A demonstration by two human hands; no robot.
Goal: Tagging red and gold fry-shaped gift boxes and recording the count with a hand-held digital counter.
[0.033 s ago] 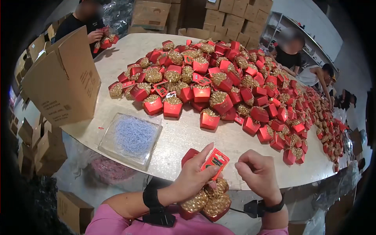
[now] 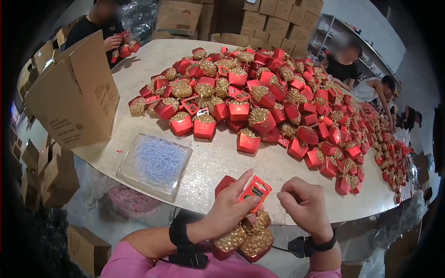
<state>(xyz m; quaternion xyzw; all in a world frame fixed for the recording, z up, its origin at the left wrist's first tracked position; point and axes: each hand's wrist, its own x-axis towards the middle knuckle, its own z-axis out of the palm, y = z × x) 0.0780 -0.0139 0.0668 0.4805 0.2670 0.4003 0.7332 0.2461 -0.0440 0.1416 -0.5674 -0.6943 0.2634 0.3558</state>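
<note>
My left hand (image 2: 229,208) is closed on a red hang tag (image 2: 257,189), thumb across its face. Below the hand, at the table's near edge, hangs a cluster of red-and-gold ornaments (image 2: 256,241), glittery gold tops in red cup-like bases. Another red base (image 2: 224,183) shows behind my fingers. Just right of the tag my right hand (image 2: 306,204) is curled, thumb and forefinger pinched together; whatever they may hold is too small to make out. A clear shallow tray (image 2: 178,185) of thin bluish-white strands (image 2: 160,160) lies left of my hands.
A large heap of similar ornaments (image 2: 241,97) spreads across the pale table (image 2: 204,169) to the right. An upright cardboard box (image 2: 79,102) stands at the left. Across the table, one person (image 2: 99,28) handles red ornaments; others (image 2: 343,62) work at the right.
</note>
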